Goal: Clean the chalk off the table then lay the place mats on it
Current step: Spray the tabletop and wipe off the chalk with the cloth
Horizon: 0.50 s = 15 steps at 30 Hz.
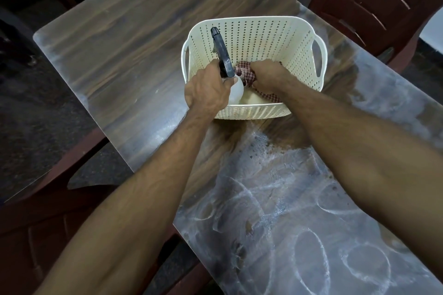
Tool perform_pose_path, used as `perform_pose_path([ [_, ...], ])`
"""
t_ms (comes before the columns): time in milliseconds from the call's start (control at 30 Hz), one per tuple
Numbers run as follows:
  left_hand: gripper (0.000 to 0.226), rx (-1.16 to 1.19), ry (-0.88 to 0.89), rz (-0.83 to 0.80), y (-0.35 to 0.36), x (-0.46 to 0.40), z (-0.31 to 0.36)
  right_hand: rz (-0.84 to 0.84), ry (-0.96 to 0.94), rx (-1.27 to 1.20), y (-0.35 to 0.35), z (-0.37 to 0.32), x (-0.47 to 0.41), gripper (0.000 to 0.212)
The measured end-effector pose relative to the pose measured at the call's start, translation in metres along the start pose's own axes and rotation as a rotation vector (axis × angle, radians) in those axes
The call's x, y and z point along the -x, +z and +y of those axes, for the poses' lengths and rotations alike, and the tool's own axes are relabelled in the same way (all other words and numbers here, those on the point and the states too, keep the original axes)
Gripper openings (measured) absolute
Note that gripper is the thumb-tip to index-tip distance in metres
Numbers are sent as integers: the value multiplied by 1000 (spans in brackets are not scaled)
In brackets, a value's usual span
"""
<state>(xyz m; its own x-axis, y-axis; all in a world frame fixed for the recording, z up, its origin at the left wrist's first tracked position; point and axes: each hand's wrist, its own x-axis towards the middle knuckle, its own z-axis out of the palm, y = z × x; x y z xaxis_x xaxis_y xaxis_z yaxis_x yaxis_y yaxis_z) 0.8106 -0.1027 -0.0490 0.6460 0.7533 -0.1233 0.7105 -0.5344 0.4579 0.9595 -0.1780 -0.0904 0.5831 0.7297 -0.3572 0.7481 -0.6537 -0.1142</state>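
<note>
Inside the perforated basket [259, 38], left fingers [203, 88] grip the spray bottle [233, 90], right fingers [266, 76] clutch checked cloth [242, 72].

The left hand [206, 90] covers the neck of the spray bottle [236, 90], so only the black trigger head above the grip and a white curve of body beside it show. Under the right hand [268, 76] the checked cloth [242, 72] is mostly buried; its full shape cannot be told. The basket [263, 38] floor beneath both grips is hidden. Both forearms run off the lower edge
</note>
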Motion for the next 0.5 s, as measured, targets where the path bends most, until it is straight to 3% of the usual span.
perform_pose_path([
  [167, 33, 89, 50, 17, -5, 5, 1, 130, 29, -233, -24, 8, 16, 28],
  [367, 34, 539, 171, 71, -22, 17, 2, 352, 61, -484, -64, 10, 48, 24],
  [500, 24, 616, 311, 158, -49, 32, 9, 499, 84, -808, -83, 8, 73, 28],
])
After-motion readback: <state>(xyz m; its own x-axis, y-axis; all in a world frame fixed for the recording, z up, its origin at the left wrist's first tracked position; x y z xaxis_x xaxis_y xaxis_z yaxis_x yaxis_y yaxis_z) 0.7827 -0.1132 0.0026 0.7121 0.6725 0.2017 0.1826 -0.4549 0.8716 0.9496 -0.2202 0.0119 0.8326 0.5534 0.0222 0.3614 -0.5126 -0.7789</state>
